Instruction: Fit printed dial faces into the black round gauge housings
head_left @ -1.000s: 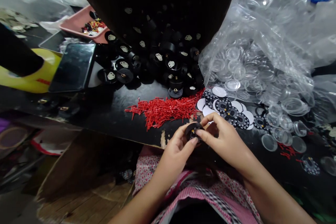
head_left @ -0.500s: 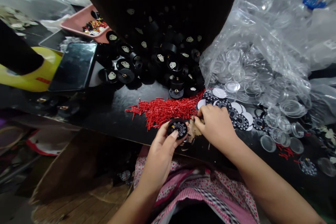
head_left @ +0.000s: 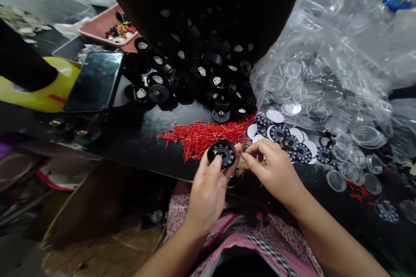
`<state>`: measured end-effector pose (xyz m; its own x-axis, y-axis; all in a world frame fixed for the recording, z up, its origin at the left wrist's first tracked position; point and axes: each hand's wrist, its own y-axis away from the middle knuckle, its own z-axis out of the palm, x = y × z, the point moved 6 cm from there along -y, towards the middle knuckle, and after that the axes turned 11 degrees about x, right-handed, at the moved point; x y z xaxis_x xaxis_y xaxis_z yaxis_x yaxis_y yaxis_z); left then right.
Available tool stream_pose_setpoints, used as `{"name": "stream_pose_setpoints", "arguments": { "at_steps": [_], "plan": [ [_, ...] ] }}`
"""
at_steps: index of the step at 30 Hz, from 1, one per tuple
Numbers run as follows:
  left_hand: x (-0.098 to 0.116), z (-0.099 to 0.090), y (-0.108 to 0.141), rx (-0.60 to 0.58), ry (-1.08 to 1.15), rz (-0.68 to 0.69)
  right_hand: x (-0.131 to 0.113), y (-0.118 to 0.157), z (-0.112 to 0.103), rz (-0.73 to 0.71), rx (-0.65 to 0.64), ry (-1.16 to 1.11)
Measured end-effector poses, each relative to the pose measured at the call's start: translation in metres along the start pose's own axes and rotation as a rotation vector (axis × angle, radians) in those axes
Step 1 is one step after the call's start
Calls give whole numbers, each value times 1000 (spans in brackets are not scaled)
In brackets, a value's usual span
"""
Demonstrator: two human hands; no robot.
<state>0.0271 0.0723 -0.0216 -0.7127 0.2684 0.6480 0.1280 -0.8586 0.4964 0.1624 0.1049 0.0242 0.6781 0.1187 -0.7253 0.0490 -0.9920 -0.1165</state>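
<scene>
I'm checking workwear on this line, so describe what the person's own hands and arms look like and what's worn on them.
The left hand and right hand are ungloved, with no rings visible. Both forearms show bare, without visible sleeves, watch or bracelet.

I classify the site on my feed as a small assembly workshop. Indicators: a dark, worn counter (head_left: pixel 133 140) carrying sorted parts in bulk, namely red pointers (head_left: pixel 208 134), printed dials (head_left: pixel 279 133), black round cases (head_left: pixel 158 93), clear covers (head_left: pixel 294 69) in a plastic bag (head_left: pixel 344 43), and a pink tray (head_left: pixel 97 24) of mixed pieces (head_left: pixel 121 31).
</scene>
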Motion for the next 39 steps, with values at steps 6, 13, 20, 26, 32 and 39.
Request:
{"name": "stream_pose_setpoints", "arguments": {
  "at_steps": [6,13,20,26,32,39],
  "plan": [
    [3,0,-5,88,-105,27,-9,4,-4,54,-4,-203],
    [-14,4,-4,-7,-305,32,-16,7,-3,-86,-33,-6],
    [1,5,4,-60,-476,145,-18,6,-6,-72,-57,5],
    [12,4,4,-33,-672,329,-20,10,-7,-77,-80,34],
    [13,-4,6,-10,-776,418,-24,17,-1,-75,-72,61],
    [10,-2,0,-73,-688,228,-19,13,-1,-34,-69,13]
  ]
}}
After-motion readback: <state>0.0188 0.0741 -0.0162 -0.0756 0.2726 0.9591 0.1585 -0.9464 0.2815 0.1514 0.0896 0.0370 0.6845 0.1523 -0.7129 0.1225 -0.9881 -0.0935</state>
